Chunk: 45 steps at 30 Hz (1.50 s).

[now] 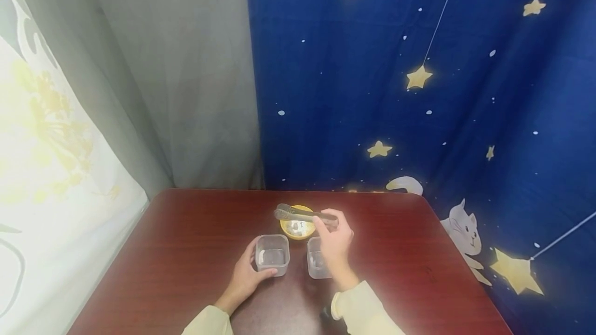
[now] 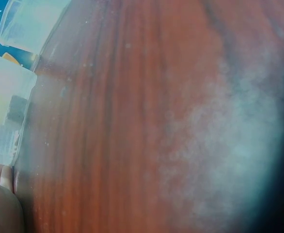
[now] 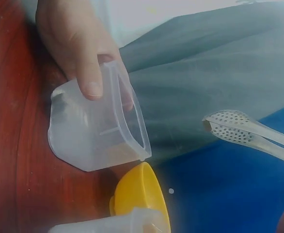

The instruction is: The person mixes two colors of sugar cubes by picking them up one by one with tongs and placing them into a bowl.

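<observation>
Head view: the right hand (image 1: 336,239) pinches metal tongs (image 1: 302,214), tips closed and empty above the yellow bowl (image 1: 298,229); just in front of the bowl, the left hand (image 1: 245,275) grips one clear container (image 1: 272,255), another container (image 1: 316,265) beside it; the step looks like reaching in, so next the tongs likely must open and dip into the bowl

bench (image 1: 186,252): dark red wood-grain, glossy
tongs (image 1: 302,214): shiny metal, perforated tips
tubs (image 1: 272,255): translucent frosted plastic, smooth
bowl (image 3: 142,194), behind the tubs: yellow plastic, smooth
backdrop (image 1: 419,92) behind bench: blue printed cloth, matt
</observation>
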Motion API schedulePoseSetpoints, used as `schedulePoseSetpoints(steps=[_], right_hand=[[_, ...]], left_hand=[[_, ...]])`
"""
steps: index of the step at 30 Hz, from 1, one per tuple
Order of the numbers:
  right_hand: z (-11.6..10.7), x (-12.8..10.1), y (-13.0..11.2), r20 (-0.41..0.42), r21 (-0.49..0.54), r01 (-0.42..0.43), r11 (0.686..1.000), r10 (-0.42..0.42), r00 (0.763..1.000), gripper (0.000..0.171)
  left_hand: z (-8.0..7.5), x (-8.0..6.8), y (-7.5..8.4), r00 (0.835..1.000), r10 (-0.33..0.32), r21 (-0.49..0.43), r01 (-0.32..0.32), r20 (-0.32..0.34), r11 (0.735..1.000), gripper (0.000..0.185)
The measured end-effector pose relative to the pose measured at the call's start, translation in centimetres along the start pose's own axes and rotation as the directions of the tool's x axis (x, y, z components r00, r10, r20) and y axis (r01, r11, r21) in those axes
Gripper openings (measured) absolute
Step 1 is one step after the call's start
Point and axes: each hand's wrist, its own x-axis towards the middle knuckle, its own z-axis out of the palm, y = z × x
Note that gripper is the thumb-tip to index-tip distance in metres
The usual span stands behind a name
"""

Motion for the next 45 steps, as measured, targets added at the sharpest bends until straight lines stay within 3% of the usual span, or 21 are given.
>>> schedulePoseSetpoints(steps=[7, 20, 25, 45], right_hand=[[-0.2, 0.5, -0.2, -0.035, -0.010, 0.038, 0.999, -0.038, 0.999, 0.022], [-0.5, 1.5, 0.1, -0.136, 0.038, 0.040, 0.998, -0.035, 0.990, 0.023], [-0.7, 1.6, 0.0, -0.158, 0.007, 0.051, 0.999, -0.049, 0.986, 0.022], [-0.9, 0.8, -0.2, -0.094, -0.015, -0.019, 1.000, 0.017, 0.995, 0.027]], left_hand=[[0.0, 0.0, 0.1, 1.000, -0.004, 0.001, 0.004, 0.000, 1.000, 0.102], [0.0, 0.0, 0.1, 1.000, 0.001, 0.010, -0.001, 0.003, 1.000, 0.103], [0.0, 0.0, 0.2, 1.000, -0.005, 0.013, 0.005, 0.003, 1.000, 0.103], [-0.1, 0.1, 0.1, 1.000, -0.017, 0.010, 0.017, 0.000, 1.000, 0.103]])
